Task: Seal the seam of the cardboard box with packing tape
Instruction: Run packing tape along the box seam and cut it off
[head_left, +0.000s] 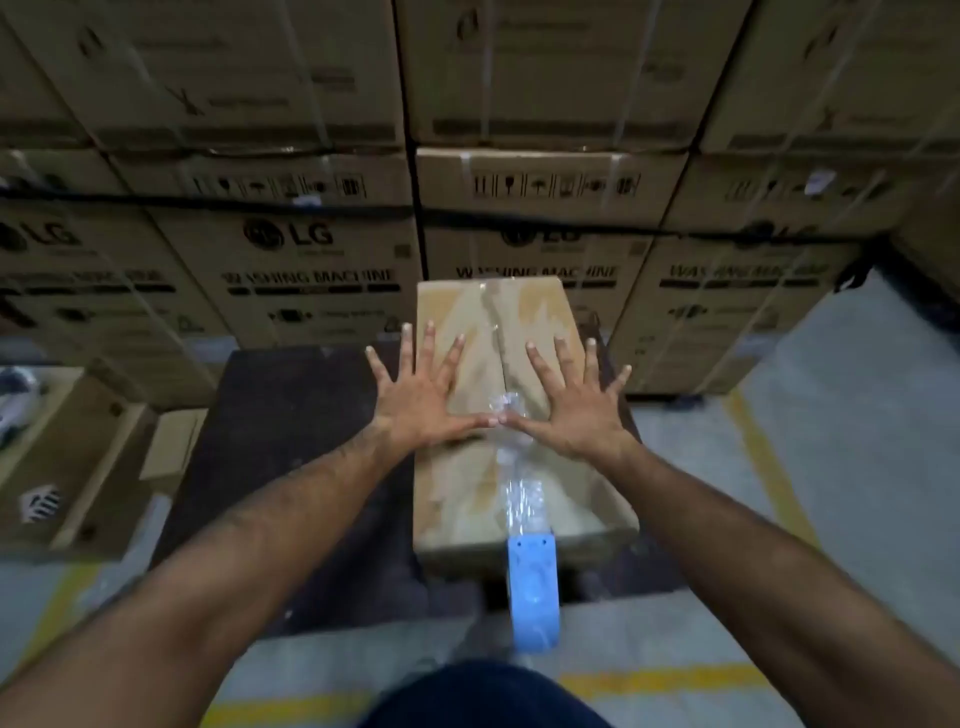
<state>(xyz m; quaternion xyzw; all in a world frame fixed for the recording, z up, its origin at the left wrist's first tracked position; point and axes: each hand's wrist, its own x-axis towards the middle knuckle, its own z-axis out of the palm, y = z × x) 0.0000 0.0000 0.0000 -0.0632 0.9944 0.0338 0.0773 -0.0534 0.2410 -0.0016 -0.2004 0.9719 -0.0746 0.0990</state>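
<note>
A long brown cardboard box (457, 488) lies on a dark table (291, 441), its centre seam running away from me. Clear packing tape (522, 488) covers the near half of the seam, wrinkled in places. A blue tape dispenser (534, 592) hangs off the box's near edge, still joined to the tape. My left hand (421, 395) lies flat with fingers spread on the left flap. My right hand (576, 400) lies flat on the right flap. Both thumbs meet on the tape at the seam.
Tall stacks of washing machine cartons (322, 260) form a wall just behind the table. Open cardboard boxes (67, 457) stand at the left. The grey floor (841, 426) carries yellow lines to the right and in front of me.
</note>
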